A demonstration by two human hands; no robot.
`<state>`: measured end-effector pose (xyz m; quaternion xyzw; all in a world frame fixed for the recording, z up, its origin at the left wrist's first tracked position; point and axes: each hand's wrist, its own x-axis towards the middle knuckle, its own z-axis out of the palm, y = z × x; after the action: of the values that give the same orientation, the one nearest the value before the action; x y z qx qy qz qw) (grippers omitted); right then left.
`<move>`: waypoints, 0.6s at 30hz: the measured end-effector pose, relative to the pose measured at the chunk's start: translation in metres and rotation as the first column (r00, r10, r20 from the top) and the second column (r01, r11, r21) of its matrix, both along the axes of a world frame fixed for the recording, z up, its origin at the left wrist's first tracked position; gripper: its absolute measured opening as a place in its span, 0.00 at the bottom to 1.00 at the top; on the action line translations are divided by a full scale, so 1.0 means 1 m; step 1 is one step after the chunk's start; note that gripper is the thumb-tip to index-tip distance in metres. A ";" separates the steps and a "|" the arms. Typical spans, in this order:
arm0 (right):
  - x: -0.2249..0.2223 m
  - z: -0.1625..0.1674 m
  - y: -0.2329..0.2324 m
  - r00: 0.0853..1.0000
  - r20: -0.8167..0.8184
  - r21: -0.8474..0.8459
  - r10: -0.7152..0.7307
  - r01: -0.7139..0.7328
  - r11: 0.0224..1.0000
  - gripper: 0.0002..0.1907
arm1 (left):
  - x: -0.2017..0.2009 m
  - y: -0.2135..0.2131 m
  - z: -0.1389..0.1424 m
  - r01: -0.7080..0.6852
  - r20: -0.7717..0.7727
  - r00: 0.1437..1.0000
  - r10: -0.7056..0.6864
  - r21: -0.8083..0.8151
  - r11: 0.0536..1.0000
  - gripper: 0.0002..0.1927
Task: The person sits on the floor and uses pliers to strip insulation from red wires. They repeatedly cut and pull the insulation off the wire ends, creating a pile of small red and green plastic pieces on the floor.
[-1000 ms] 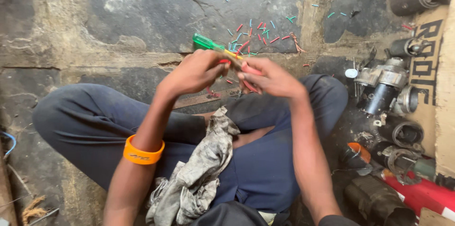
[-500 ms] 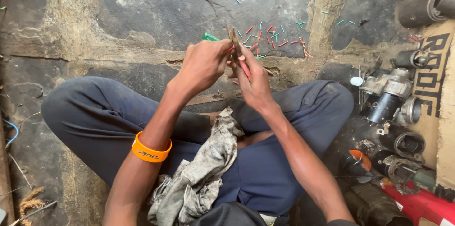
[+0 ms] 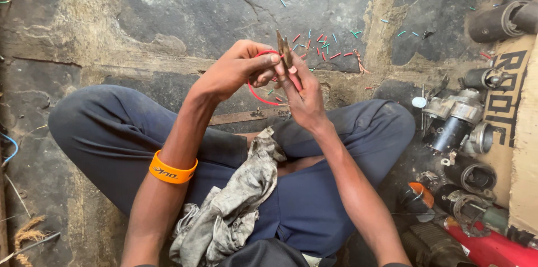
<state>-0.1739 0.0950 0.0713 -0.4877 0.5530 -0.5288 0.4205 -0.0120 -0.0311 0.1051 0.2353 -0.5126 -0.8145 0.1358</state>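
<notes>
The left hand (image 3: 235,71) is closed, pinching a loop of red wire (image 3: 259,94) that curves out below its fingers toward 6 o'clock. The right hand (image 3: 302,96) is closed around a pair of pliers (image 3: 283,51), whose tips point to 12 o'clock – touching the wire between both hands. Where the wire meets the tool is hidden by the fingers. Cut wire bits (image 3: 325,48) lie on the stone floor (image 3: 168,15) at 1 o'clock; motor parts (image 3: 457,121) crowd 3 o'clock – a grey rag (image 3: 235,205) rests on the lap at 6 o'clock.
</notes>
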 end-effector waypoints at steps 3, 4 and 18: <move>0.000 0.001 0.001 0.999 -0.034 0.002 0.003 -0.003 1.000 0.24 | 0.001 0.002 0.003 -0.020 -0.008 1.000 0.020 0.013 1.000 0.15; 0.001 0.001 0.001 0.998 -0.068 0.001 -0.001 0.001 1.000 0.24 | 0.000 0.002 0.004 -0.026 0.001 1.000 0.026 -0.003 1.000 0.14; -0.008 -0.008 0.002 0.969 -0.247 0.015 0.021 -0.018 1.000 0.23 | -0.008 0.008 -0.008 -0.107 0.029 0.994 0.108 -0.035 0.994 0.13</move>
<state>-0.1817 0.0968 0.0631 -0.5526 0.5994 -0.4562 0.3567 -0.0201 -0.0231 0.0975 0.2727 -0.5148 -0.7935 0.1757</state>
